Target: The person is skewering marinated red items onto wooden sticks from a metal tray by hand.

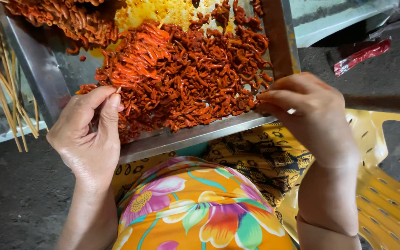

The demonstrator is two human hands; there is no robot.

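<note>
Left hand (pixel 89 139) first: thumb and forefinger are pinched narrow around the tip of a thin wooden skewer (pixel 118 90), just a tiny pale end of it poking out above the fingers (pixel 112 106). That tip sits right at the left edge of the pile of red marinated meat strips (pixel 186 78), basically touching it.

Right hand (pixel 309 109) is over at the right-hand side of the pile, fingers curled in close together with the fingertips down against the meat at the tray's lower right corner. Can't really tell if it's gripping a piece or only pressing on it, the knuckles hide that. There's a small pale glint by the fingertips, too small to make out.

The meat lies in a big metal tray (pixel 181 139), which fills the upper middle of the frame and tilts toward the person; its near rim runs between the two hands. Yellow-orange oily marinade is smeared on the tray bottom at the top of the frame, and a second heap of strips (pixel 65 18) sits in the upper left.

Further out: a bundle of bare bamboo skewers (pixel 8 88) at the left edge, a red plastic wrapper (pixel 362 55) on the dark ground upper right, a yellow plastic chair (pixel 390 194) lower right, and bright floral clothing (pixel 200 208) at the bottom centre.
</note>
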